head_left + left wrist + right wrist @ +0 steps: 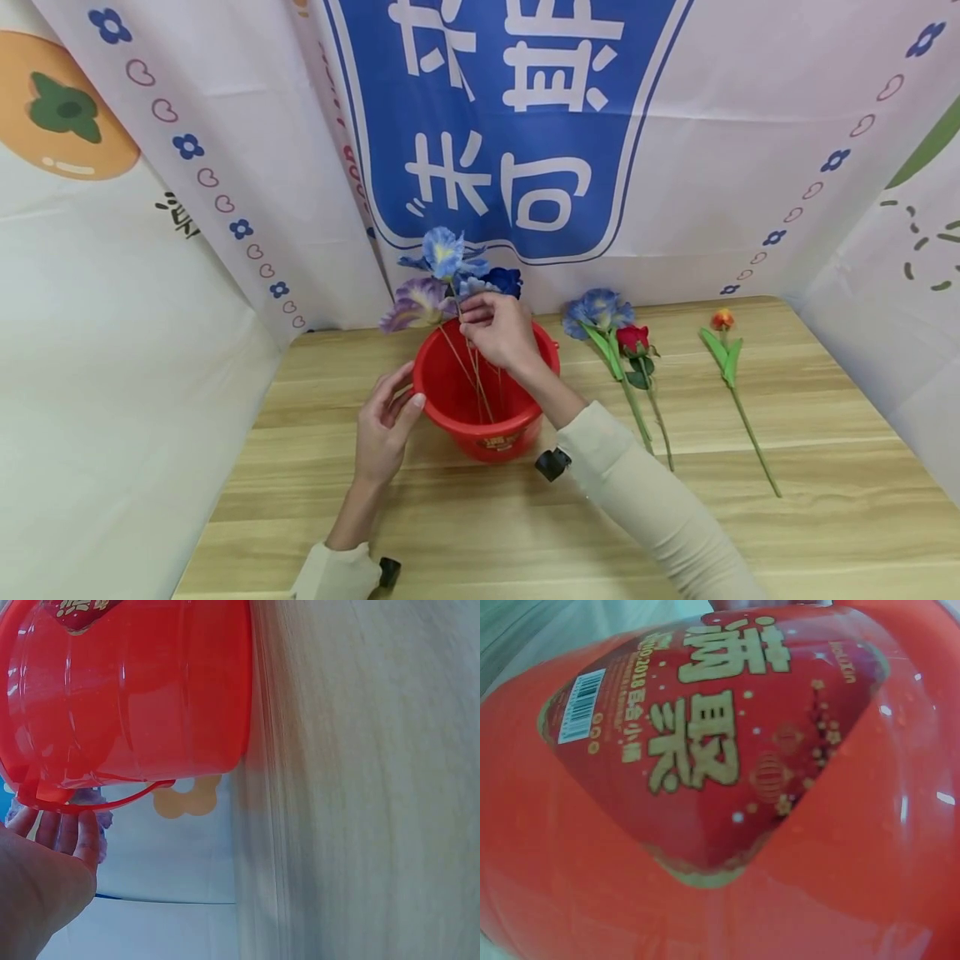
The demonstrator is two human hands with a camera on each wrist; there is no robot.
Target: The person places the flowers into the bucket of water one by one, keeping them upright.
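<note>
Bucket near the tabletop's back edge — left hand gripping its left side, right hand pinching a blue flower above it.

A pale wood-grain tabletop meets a white backdrop bearing a blue panel. The left wall shows a printed fruit.

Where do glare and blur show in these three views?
Head: even light, red bucket clearly outlined; left wrist: pale sheen streaks on the bucket, table grain soft; right wrist: white glints on the bucket, label characters legible, smallest print blurred.
</note>
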